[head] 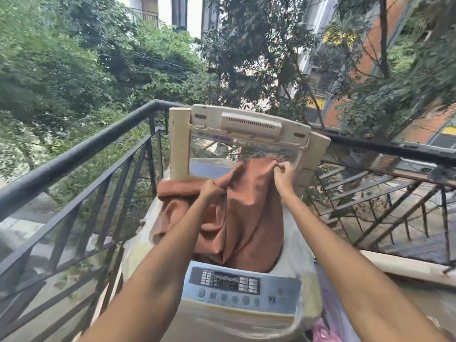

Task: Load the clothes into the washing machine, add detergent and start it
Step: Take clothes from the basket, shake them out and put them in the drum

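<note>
Centre of frame: washing machine (243,296), lid up. Over its opening, brown cloth (246,208) — soft, limp, light, best taken by the upper edge. Pinching that edge: left hand (209,191), right hand (283,177).

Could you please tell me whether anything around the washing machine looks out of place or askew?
Yes: the rust-brown cloth, held up by the left hand and right hand, is only partly in the cream top-loading washing machine. One fold drapes over its left rim, outside the tub, beside the raised lid.
</note>
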Motion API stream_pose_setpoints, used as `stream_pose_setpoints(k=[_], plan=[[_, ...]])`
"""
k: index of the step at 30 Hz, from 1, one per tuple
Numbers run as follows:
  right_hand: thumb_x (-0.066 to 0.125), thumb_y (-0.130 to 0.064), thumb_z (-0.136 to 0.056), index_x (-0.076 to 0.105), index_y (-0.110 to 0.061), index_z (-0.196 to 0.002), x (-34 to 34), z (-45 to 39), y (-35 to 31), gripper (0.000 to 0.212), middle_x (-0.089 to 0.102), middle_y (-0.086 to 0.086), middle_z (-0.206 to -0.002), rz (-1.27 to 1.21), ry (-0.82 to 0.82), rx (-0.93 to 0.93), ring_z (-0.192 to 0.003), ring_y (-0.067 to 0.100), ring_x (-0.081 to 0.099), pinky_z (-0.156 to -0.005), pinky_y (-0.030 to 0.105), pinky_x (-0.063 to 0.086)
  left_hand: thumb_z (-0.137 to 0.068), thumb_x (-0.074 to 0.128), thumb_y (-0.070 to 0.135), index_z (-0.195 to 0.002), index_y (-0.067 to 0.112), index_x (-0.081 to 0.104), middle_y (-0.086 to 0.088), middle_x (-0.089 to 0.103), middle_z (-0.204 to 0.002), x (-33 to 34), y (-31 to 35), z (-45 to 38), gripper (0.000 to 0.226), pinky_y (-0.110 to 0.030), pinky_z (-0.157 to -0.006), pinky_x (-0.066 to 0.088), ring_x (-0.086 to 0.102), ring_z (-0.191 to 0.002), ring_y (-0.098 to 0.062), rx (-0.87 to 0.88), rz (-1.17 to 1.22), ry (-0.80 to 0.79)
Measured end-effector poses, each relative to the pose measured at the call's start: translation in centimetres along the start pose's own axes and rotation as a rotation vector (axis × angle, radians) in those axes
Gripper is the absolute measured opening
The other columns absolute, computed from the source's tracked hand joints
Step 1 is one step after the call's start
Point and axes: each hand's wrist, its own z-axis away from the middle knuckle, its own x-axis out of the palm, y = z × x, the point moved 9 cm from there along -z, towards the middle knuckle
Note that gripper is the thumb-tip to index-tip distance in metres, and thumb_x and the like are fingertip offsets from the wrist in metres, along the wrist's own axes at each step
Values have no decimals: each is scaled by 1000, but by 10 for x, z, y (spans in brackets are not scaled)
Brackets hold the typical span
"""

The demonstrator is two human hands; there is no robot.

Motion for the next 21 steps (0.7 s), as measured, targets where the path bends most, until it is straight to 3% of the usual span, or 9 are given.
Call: stream_pose_setpoints(k=[1, 3, 7, 9, 12, 15, 18, 19, 21], plan=[[56, -12, -88, 63, -1, -91, 6, 5, 0, 14, 67, 20, -96, 62, -44, -37, -93, 33, 61, -77, 35, 42, -45, 68, 42, -94, -5, 63, -21, 68, -95, -5, 8, 22, 67, -41, -71, 53, 67, -87, -28, -11, -13, -2], [56, -22, -89, 64, -11, -95, 22, 18, -1, 14, 68, 15, -100, 224, -158, -89, -96, 32, 62, -78, 34, 45, -60, 69, 48, -86, -10, 57, -9, 65, -80, -11, 7, 36, 65, -35, -63, 48, 62, -76, -17, -19, -6, -6], [55, -28, -89, 62, -19, -98, 67, 50, -5, 14, 66, 14, -110, 472, -411, -245, -102, 33, 60, -83, 36, 45, -71, 47, 17, -78, 8, 57, 0, 60, -68, -41, 4, 43, 15, -31, -59, 42, 53, -83, -20, 15, 154, 73], [56, -27, -87, 62, -22, -97, 86, 63, -3, 13, 66, 12, -112, 512, -481, -297, -104, 32, 60, -85, 38, 47, -89, 47, 15, -92, 15, 55, 1, 63, -82, -50, 0, 38, 9, -29, -59, 47, 53, -89, -23, 18, 316, 85], [56, -29, -88, 63, -24, -103, 115, 83, 4, 18, 64, 6, -120, 642, -627, -366, -110, 28, 58, -88, 35, 45, -96, 51, 27, -133, 2, 43, -14, 50, -134, -58, 8, 33, 46, -38, -98, 45, 50, -120, -29, 119, 187, 70], [51, -37, -91, 65, -24, -101, 134, 103, 19, 21, 62, 5, -122, 827, -809, -423, -113, 26, 56, -86, 33, 43, -86, 62, 45, -140, 6, 35, -16, 46, -138, -53, 4, 30, 71, -38, -104, 39, 45, -127, -30, 152, -215, 70], [55, -44, -87, 62, -23, -108, 121, 96, 17, 30, 58, 7, -117, 751, -580, -516, -112, 27, 52, -87, 38, 43, -66, 55, 76, -140, 27, 32, -15, 39, -142, -52, -16, 29, 92, -53, -104, 35, 38, -132, -33, 118, -493, 146], [60, -47, -84, 56, -23, -120, 115, 93, 19, 43, 53, 8, -120, 720, -498, -534, -114, 28, 49, -90, 41, 42, -62, 53, 80, -143, 32, 28, -16, 33, -146, -47, -30, 26, 97, -56, -108, 29, 31, -137, -34, 74, -444, 139], [64, -55, -77, 31, -29, -143, 119, 95, 39, 79, 36, 9, -140, 801, -544, -569, -131, 31, 33, -102, 52, 36, -51, 50, 89, -147, 35, 20, -21, 20, -152, -32, -55, 17, 114, -53, -115, 19, 18, -142, -35, -13, -312, 95]])
